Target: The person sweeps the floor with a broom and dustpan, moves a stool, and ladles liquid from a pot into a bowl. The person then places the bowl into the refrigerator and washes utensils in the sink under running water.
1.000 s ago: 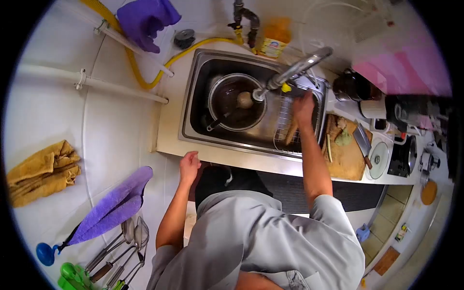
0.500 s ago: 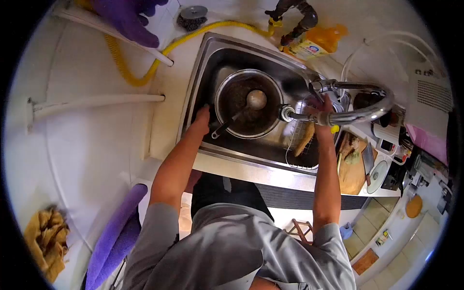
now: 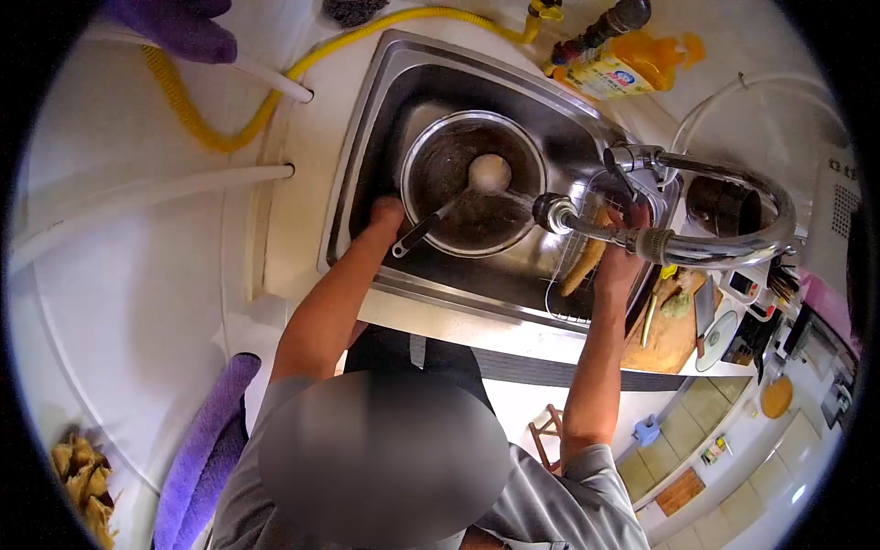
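Note:
A round metal pot (image 3: 431, 234) sits in the steel sink (image 3: 367, 110), with dark, wet-looking contents. A ladle (image 3: 490, 172) rests in it, its black handle leaning over the near-left rim. My left hand (image 3: 387, 215) is down in the sink beside the pot's left side; its fingers are hidden. At the sink's right, my right hand (image 3: 627, 240) reaches up by the base and lever of the faucet (image 3: 701, 247), partly covered by the spout, so its grip is unclear. Water appears to run from the faucet head into the pot. Beside that hand, a wire basket (image 3: 555, 291) holds a long brown item (image 3: 584, 266).
An orange soap bottle (image 3: 623, 69) and a yellow hose (image 3: 367, 41) lie behind the sink. To the right are a cutting board (image 3: 655, 344), a knife (image 3: 704, 307) and a glass lid (image 3: 718, 339). White pipes (image 3: 183, 188) cross the left side.
A water stream now shows between faucet head and pot. My right hand sits slightly lower against the faucet. The left hand stays beside the pot, and the whole view has shifted somewhat.

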Tool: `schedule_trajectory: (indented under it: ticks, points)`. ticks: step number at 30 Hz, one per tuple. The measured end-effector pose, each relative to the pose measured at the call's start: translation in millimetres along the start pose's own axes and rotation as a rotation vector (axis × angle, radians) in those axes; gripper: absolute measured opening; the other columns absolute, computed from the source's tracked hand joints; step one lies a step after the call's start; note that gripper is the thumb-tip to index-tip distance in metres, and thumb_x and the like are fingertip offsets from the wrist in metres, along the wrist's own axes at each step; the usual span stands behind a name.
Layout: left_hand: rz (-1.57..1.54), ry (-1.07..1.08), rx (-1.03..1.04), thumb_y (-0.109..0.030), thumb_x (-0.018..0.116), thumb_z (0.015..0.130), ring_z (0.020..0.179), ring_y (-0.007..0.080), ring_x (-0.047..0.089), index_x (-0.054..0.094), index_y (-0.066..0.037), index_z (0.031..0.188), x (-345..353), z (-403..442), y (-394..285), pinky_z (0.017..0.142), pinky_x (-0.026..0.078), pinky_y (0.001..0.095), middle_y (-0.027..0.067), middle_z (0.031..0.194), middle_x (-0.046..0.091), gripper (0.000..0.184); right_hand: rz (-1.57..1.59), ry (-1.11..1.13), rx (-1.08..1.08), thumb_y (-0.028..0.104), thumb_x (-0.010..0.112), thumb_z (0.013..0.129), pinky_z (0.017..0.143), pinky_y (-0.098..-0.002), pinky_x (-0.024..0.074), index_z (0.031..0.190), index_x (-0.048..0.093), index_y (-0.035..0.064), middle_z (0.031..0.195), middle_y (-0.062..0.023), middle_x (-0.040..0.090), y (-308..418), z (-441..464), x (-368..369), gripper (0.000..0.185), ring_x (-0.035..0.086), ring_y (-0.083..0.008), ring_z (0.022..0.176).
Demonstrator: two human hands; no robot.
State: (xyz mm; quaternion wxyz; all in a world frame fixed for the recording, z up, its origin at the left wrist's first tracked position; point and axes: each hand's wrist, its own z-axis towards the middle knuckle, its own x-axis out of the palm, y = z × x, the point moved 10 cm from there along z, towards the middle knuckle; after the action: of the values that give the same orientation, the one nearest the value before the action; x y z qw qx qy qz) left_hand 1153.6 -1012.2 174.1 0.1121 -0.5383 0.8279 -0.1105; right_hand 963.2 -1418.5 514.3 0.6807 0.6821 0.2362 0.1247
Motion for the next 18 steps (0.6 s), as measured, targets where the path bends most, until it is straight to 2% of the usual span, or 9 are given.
schedule_trajectory:
  ticks: [2,4,6,8,11,13,15,17,18]
  points:
    - [0.125,-0.191,0.004,-0.023,0.049,0.094,0.116,0.0403,0.059,0.056,-0.002,0.130,-19.9,-14.8,1.0,0.093,0.048,0.0482,0.0237,0.130,0.059,0.042,-0.216,0.026,-0.050,0.012,0.065,0.092,0.094,-0.0375,0.0512,0.151,0.028,0.0029,0.147,-0.0168,0.041,2.6,-0.9,4.3,0.070,0.059,-0.0294,0.118]
    - [0.143,-0.163,0.055,-0.022,0.051,0.093,0.118,0.0408,0.058,0.056,-0.002,0.131,-21.8,-22.5,-6.5,0.094,0.048,0.0479,0.0245,0.129,0.059,0.043,-0.382,0.059,-0.107,0.013,0.064,0.093,0.096,-0.0374,0.0500,0.152,0.025,0.0026,0.148,-0.0173,0.040,9.4,2.2,9.3,0.071,0.060,-0.0298,0.118]
    - [0.155,-0.134,0.105,-0.021,0.053,0.091,0.119,0.0414,0.057,0.055,-0.003,0.131,-23.8,-3.1,-0.4,0.094,0.048,0.0477,0.0253,0.128,0.059,0.044,-0.078,0.025,-0.081,0.012,0.064,0.094,0.094,-0.0365,0.0515,0.153,0.025,0.0031,0.149,-0.0179,0.038,22.0,11.0,11.8,0.071,0.061,-0.0291,0.114]
    - [1.391,-0.101,0.669,-0.023,0.057,0.091,0.120,0.0420,0.056,0.054,-0.004,0.134,19.8,14.6,-22.8,0.095,0.048,0.0492,0.0246,0.127,0.059,0.047,-0.071,0.051,-0.099,0.011,0.063,0.094,0.091,-0.0357,0.0526,0.153,0.026,0.0039,0.149,-0.0181,0.039,41.3,13.1,23.4,0.069,0.061,-0.0275,0.114]
    - [1.161,-0.190,0.664,-0.029,0.059,0.091,0.120,0.0383,0.057,0.055,-0.008,0.134,25.5,-70.1,-61.9,0.095,0.050,0.0497,0.0220,0.121,0.063,0.048,-0.175,0.171,-0.028,0.007,0.060,0.094,0.091,-0.0342,0.0528,0.152,0.029,0.0052,0.147,-0.0169,0.041,48.3,15.1,41.5,0.066,0.060,-0.0249,0.114]
    - [1.228,-0.282,0.700,-0.028,0.058,0.092,0.119,0.0368,0.059,0.055,-0.009,0.134,23.6,-53.4,-56.5,0.094,0.051,0.0485,0.0213,0.119,0.063,0.046,-0.334,0.292,0.038,0.002,0.057,0.093,0.095,-0.0345,0.0510,0.152,0.028,0.0062,0.149,-0.0154,0.038,35.7,16.7,48.2,0.066,0.058,-0.0250,0.116]
    - [1.299,-0.372,0.734,-0.027,0.057,0.093,0.118,0.0353,0.060,0.055,-0.011,0.134,19.1,-22.9,-46.0,0.092,0.053,0.0472,0.0205,0.118,0.064,0.044,-0.286,0.246,-0.004,0.001,0.058,0.092,0.094,-0.0350,0.0522,0.152,0.027,0.0054,0.151,-0.0165,0.036,40.5,16.2,49.2,0.068,0.057,-0.0249,0.119]
    - [1.303,-0.248,0.724,-0.023,0.054,0.095,0.114,0.0359,0.062,0.057,-0.009,0.133,20.1,18.8,-25.4,0.091,0.054,0.0458,0.0205,0.123,0.062,0.040,-0.243,0.194,-0.038,0.000,0.060,0.092,0.093,-0.0355,0.0534,0.153,0.027,0.0046,0.153,-0.0175,0.034,40.9,18.0,37.8,0.069,0.056,-0.0248,0.121]
    - [1.304,-0.206,0.720,-0.021,0.054,0.096,0.113,0.0361,0.062,0.058,-0.008,0.132,22.9,19.5,-25.2,0.091,0.055,0.0454,0.0205,0.125,0.061,0.039,-0.352,0.140,-0.131,-0.002,0.059,0.092,0.095,-0.0365,0.0524,0.153,0.027,0.0040,0.153,-0.0170,0.034,44.3,22.0,25.4,0.069,0.055,-0.0259,0.123]
